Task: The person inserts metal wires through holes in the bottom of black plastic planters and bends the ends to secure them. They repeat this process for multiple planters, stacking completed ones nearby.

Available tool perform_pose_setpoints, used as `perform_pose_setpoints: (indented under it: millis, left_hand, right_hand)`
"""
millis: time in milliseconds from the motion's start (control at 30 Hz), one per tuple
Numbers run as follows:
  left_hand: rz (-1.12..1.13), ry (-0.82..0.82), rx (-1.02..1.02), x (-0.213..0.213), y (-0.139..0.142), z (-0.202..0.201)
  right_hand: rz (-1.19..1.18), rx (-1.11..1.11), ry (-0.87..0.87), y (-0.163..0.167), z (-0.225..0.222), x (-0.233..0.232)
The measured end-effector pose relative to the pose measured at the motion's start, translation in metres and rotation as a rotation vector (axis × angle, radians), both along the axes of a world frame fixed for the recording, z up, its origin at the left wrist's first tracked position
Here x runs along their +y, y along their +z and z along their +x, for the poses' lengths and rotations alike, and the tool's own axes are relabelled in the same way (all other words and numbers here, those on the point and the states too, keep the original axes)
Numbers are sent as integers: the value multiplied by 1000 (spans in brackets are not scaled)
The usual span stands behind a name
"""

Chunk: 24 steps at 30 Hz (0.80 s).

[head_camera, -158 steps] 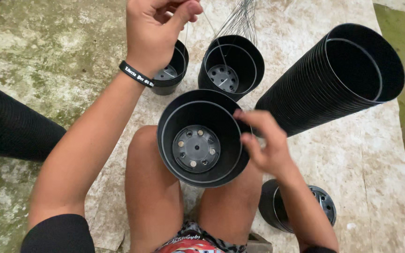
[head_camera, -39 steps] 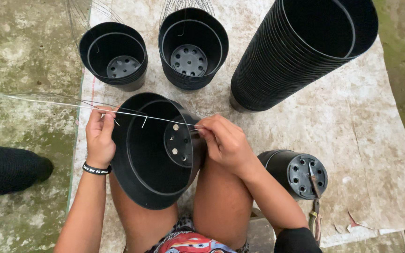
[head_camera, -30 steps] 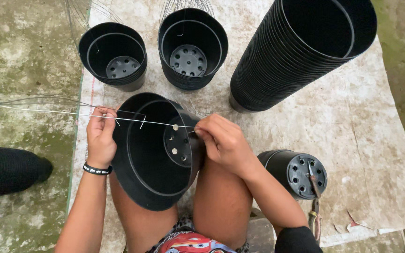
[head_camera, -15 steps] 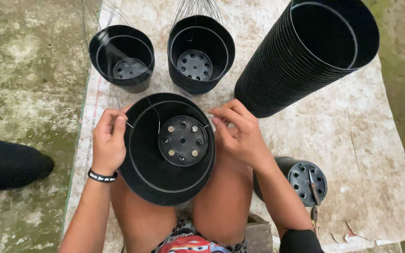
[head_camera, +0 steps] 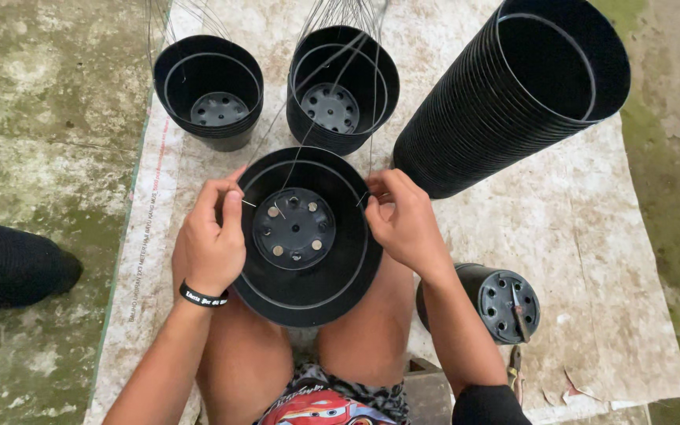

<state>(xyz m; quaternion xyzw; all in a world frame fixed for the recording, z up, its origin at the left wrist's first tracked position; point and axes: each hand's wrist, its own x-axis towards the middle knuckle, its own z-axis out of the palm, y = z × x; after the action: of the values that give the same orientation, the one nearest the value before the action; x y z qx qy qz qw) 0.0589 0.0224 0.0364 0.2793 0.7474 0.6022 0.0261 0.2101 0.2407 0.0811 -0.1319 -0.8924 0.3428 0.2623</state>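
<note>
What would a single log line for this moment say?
left hand: on pot rim | right hand: pinching wire at rim | black pot: on lap | stack of pots: beside

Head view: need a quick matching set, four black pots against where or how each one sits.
Things:
1. pot on the lap
2. tall pot stack
3. pot under the right forearm
4. pot at top left

Places:
A. on its side, holed base toward the camera
B. upright on the mat, far left
C. held at the rim by both hands
D. leaning, top right

Pairs: 1-C, 2-D, 3-A, 4-B
</note>
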Motion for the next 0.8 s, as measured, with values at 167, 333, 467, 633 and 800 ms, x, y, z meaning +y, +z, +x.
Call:
perform_pose_setpoints:
  millis: [167, 333, 467, 633, 800]
  left_hand:
    - [57, 47, -7, 7, -8, 3]
    - [96, 38, 33, 9, -15, 2]
    - [115, 28, -39, 11, -17, 0]
    - [80, 58, -42, 13, -19, -2]
    - [50, 84, -69, 14, -23, -5]
  right_hand:
    - [86, -23, -101, -15, -8, -9]
    - [142, 13, -166, -29, -18, -10]
    - [145, 16, -146, -33, -18, -8]
    - [129, 47, -146, -34, -19, -8]
    - [108, 111, -158, -37, -23, -5]
